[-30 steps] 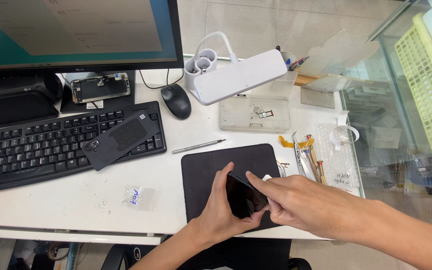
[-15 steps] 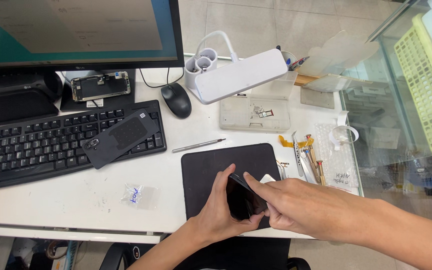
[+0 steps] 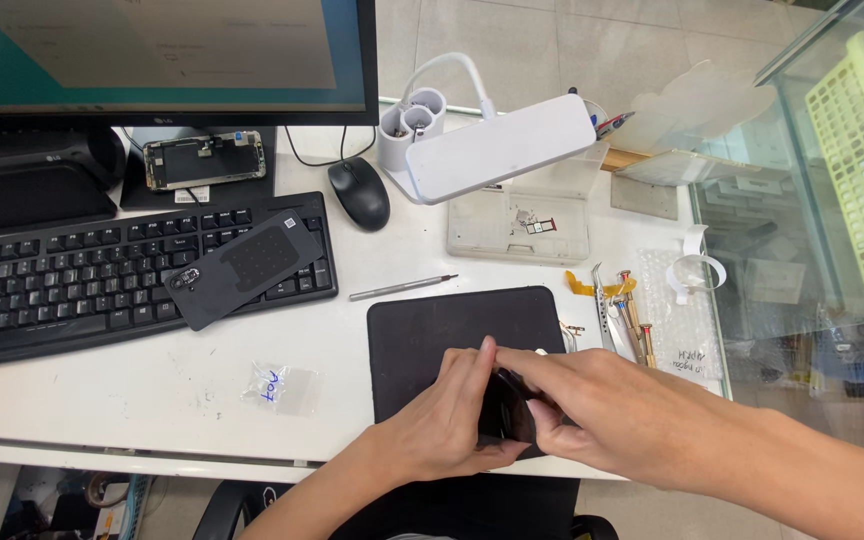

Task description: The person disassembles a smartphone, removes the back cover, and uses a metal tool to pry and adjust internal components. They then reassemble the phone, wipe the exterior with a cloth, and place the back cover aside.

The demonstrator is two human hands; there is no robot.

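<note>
1. Hands meet over the near edge of the black mat (image 3: 452, 330), both closed on a small dark phone (image 3: 505, 410).
2. Left hand (image 3: 447, 420) cups the phone from the left; right hand (image 3: 602, 410) pinches its right side.
3. Left of the mat lie a small bag (image 3: 280, 387), a keyboard (image 3: 72, 290) and a dark back cover (image 3: 247, 265).
4. A screwdriver (image 3: 402, 288) lies just beyond the mat.

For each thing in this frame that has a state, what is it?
Phone: held on edge over the black mat, between both hands.
Left hand: fingers closed on the phone.
Right hand: fingers pinching the phone's far edge.
Monitor: lit.
Back cover: off, lying across the keyboard.
Bare phone board: lying flat under the monitor.
Screwdriver: lying loose on the desk.
Lamp: on or off, cannot tell.
</note>
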